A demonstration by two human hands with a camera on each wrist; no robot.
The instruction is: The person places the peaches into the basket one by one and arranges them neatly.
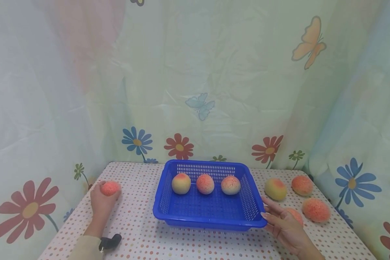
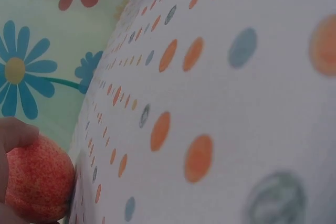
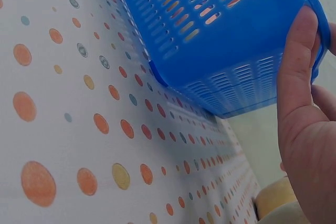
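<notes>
At the table's left side, my left hand [image 1: 103,200] grips a reddish peach [image 1: 110,188]. In the left wrist view that peach [image 2: 41,179] is at the lower left against the tabletop, with part of the hand curled over it. A blue plastic basket [image 1: 208,221] stands mid-table, with three peaches in a row inside: a yellow one [image 1: 181,184], a red-speckled one [image 1: 205,184] and a paler speckled one [image 1: 230,185]. My right hand [image 1: 284,227] holds the basket's right rim near its front corner. The right wrist view shows the thumb [image 3: 300,61] against that rim.
Right of the basket lie a yellow-green peach [image 1: 275,189] and two red peaches [image 1: 302,185] [image 1: 316,210]. Another peach [image 1: 295,216] is partly behind my right hand. A dotted cloth [image 1: 139,202] covers the table; a flowered curtain [image 1: 214,72] surrounds it. A black strap piece [image 1: 112,242] is at the left wrist.
</notes>
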